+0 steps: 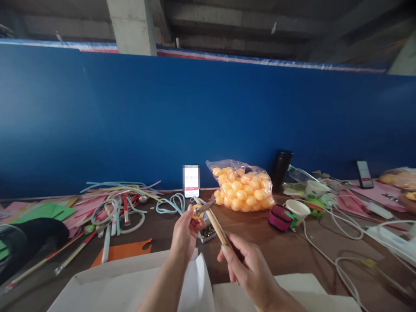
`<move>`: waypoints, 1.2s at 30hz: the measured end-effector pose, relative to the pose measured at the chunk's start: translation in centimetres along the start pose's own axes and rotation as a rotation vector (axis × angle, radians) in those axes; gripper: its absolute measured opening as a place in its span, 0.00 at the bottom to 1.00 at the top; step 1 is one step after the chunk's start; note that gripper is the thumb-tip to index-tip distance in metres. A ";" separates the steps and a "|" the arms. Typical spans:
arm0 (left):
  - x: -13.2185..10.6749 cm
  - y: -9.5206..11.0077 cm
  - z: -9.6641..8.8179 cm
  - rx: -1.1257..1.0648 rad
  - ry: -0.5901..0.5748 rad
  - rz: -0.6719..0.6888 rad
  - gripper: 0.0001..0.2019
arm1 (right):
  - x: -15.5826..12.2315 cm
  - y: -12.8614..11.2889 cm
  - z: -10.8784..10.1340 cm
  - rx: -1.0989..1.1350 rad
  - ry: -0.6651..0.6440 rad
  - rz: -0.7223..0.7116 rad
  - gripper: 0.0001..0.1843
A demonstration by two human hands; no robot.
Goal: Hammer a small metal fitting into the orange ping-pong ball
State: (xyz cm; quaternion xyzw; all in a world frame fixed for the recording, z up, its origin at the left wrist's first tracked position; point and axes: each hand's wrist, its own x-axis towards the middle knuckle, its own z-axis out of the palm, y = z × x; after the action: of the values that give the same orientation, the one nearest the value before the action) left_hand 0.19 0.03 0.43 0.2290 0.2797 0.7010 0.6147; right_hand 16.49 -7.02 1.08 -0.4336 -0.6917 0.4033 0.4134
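Note:
My left hand (pixel 186 232) is raised over the table and pinches a small orange ball (pixel 196 212) between its fingertips. My right hand (pixel 248 266) grips a wooden-handled tool (pixel 217 225) whose dark metal tip touches the ball. Just behind them lies a clear bag of orange balls (pixel 241 185). A small tin of metal bits (pixel 207 233) sits under the tool.
White cardboard sheets (pixel 130 286) lie at the near edge. Coloured tubes, sticks and paper (pixel 117 208) crowd the left side. A pink pouch (pixel 280 217), paper cups (pixel 299 210), a black tumbler (pixel 281 170), white cables (pixel 344 242) and a phone (pixel 364 174) fill the right. A blue wall (pixel 208 121) stands behind.

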 end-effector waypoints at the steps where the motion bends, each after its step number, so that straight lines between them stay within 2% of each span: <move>1: 0.0 0.0 0.0 -0.001 -0.007 -0.001 0.12 | 0.0 0.0 0.0 -0.006 0.002 0.007 0.20; 29: 0.0 0.0 0.0 -0.020 0.025 -0.002 0.10 | 0.1 0.1 0.0 0.019 0.006 0.029 0.18; 36: -0.1 0.1 0.3 -0.014 0.063 -0.010 0.09 | 0.0 -0.7 -0.3 0.034 0.057 -0.003 0.17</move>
State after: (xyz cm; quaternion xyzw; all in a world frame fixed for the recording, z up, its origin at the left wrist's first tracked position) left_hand 0.29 -0.05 0.72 0.2012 0.2951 0.7066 0.6108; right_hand 16.61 -7.13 1.79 -0.4366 -0.6733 0.4019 0.4410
